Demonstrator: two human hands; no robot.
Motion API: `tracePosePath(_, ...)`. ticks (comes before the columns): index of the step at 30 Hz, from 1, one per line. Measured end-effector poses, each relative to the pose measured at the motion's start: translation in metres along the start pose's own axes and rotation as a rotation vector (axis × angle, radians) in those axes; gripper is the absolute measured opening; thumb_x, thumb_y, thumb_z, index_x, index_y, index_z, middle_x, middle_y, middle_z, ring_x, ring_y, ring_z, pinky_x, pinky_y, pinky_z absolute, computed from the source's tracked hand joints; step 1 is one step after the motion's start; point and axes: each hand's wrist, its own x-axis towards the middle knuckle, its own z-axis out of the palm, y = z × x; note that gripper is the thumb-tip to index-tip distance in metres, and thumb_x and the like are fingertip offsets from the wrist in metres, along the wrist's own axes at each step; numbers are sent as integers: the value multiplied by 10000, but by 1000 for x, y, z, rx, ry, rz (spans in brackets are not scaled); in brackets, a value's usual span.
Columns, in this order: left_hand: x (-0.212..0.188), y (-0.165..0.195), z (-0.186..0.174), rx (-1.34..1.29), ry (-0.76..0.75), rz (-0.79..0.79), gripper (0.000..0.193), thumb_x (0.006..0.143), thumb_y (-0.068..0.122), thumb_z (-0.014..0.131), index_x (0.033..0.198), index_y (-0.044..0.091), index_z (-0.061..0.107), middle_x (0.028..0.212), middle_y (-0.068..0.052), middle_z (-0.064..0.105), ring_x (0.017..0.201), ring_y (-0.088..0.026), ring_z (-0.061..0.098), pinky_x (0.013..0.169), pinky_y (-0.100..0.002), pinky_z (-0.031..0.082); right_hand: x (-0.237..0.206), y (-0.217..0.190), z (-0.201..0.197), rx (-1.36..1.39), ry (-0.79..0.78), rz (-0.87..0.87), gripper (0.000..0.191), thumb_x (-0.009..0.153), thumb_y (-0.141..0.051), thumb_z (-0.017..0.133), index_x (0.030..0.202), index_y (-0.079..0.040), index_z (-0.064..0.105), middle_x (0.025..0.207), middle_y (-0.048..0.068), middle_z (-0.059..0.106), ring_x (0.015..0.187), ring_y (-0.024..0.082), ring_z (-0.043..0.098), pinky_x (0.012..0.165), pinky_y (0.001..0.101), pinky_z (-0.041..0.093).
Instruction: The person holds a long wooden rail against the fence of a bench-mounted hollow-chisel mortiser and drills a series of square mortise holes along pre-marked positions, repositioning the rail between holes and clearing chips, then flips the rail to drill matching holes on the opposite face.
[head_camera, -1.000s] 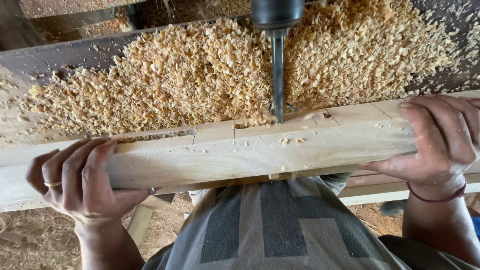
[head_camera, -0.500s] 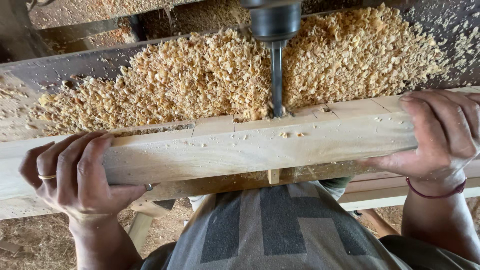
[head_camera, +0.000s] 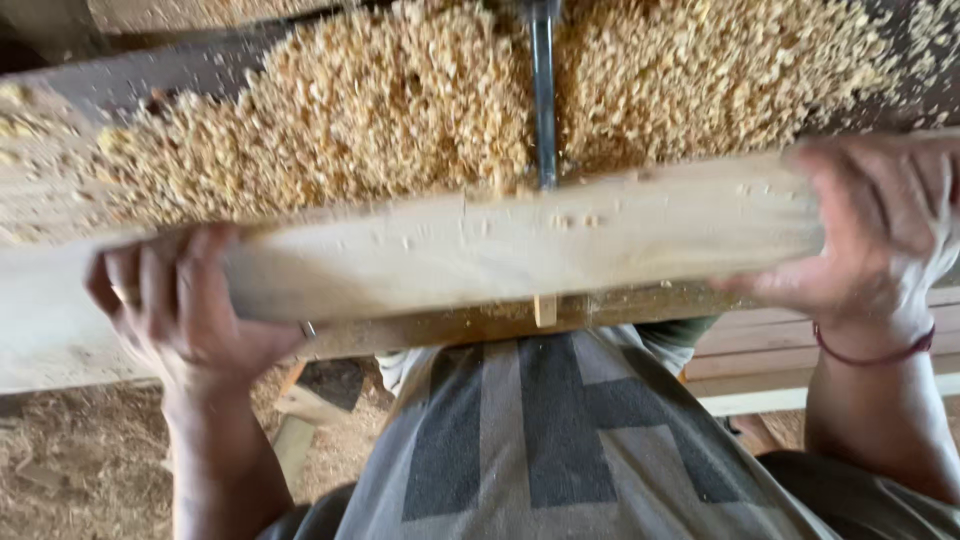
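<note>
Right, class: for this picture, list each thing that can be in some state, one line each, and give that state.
wooden beam: lying flat across the bench, gripped at both ends
left hand: closed around the beam
right hand: closed over the beam
drill bit: upright, tip at the beam's far edge
wood shavings: piled loose behind the beam
wristband: on the right wrist

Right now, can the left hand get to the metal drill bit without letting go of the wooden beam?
Probably not. The left hand is wrapped around the wooden beam near its left end, while the drill bit enters the beam well toward the middle, closer to the right hand. Nothing blocks the way, but reaching it would mean releasing the grip.
</note>
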Motion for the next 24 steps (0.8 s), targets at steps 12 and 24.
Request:
tracePosePath(12, -19, 17, -14, -35, -141, -97, 915, 882, 893, 359, 1017, 52, 694, 996, -101, 701, 930, -260, 631, 974, -480, 419, -15, 12, 9, 180, 23, -76, 937, 726, -792, 753, 879, 131, 703, 825, 255, 681, 808, 371, 691, 730, 458, 624)
tracePosePath(24, 15, 1, -7, -55, -84, -5, 941, 906, 925, 359, 1023, 61, 713, 1001, -131, 705, 908, -265, 620, 1004, -482, 427, -18, 18, 28, 224, 165, -55, 959, 754, -846, 671, 883, 103, 725, 754, 224, 679, 711, 315, 647, 661, 401, 579)
